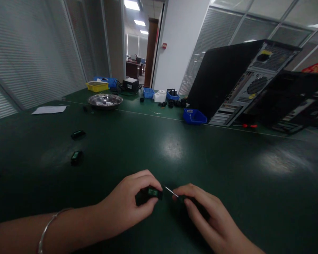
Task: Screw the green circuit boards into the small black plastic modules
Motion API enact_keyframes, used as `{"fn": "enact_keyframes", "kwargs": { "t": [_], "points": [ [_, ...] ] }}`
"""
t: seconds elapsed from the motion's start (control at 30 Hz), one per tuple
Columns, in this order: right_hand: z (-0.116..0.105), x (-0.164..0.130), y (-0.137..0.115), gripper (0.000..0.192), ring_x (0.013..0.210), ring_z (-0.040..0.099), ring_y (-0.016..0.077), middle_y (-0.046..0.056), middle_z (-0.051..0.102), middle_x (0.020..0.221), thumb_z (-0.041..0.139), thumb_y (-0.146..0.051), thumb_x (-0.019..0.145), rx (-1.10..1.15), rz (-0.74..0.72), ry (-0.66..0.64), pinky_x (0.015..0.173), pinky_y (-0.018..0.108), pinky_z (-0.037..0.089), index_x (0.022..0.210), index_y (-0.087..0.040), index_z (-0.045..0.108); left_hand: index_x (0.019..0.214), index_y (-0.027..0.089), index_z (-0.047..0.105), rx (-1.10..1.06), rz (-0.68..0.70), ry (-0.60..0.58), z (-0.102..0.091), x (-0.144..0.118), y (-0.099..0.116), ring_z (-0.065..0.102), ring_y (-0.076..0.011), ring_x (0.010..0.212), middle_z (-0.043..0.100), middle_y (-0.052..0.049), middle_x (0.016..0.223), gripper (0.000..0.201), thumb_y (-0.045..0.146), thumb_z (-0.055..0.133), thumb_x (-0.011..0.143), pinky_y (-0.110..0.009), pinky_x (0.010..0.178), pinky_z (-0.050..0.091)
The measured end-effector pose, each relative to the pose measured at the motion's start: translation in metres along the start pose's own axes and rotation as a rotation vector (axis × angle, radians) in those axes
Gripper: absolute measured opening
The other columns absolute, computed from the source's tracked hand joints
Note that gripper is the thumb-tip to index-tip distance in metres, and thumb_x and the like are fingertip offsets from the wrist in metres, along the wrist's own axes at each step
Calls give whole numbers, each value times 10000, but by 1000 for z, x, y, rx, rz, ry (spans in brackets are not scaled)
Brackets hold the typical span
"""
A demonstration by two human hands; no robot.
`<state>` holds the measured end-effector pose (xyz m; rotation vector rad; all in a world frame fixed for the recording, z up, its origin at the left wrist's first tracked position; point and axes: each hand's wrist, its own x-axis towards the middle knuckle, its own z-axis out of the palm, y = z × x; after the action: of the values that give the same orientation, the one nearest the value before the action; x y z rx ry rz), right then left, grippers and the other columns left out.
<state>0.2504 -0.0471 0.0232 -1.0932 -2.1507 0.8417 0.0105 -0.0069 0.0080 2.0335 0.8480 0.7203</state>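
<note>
1. Left hand: thumb and fingers closed on black module, near centre; likely edge-gripped to keep its green face exposed.
2. Right hand: fingers pinched round thin-shafted tool, probably for fine control.
3. Module's long axis roughly left-right. Shaft points far-left, tip just beside module; contact unclear.

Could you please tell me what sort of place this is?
Probably an electronics work area in an office building: a computer tower and a blue parts bin stand on a green worktable, and a wooden desk shows beyond.
</note>
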Motion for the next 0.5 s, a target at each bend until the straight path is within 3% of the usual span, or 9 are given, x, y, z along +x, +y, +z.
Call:
{"fn": "enact_keyframes", "kwargs": {
  "t": [0.17,0.5],
  "points": [
    [3,1,1,214,905,660,168,35,664,978,556,-128,937,-9,-34,-15,791,250,537,1097,-253,624,998,166,668,-2,36,32,0,-1,-1,614,-171,842,627,-40,949,239,46,588,808,-283,744,481],
    [6,4,5,323,921,677,169,45,668,1013,590,-77,909,-19,-98,-22,788,238,563,1154,-279,650,1033,149,703,-70,75,17,-1,-4,-2,619,-167,822,632,-56,958,232,107,712,805,-267,711,478]
  ]
}}
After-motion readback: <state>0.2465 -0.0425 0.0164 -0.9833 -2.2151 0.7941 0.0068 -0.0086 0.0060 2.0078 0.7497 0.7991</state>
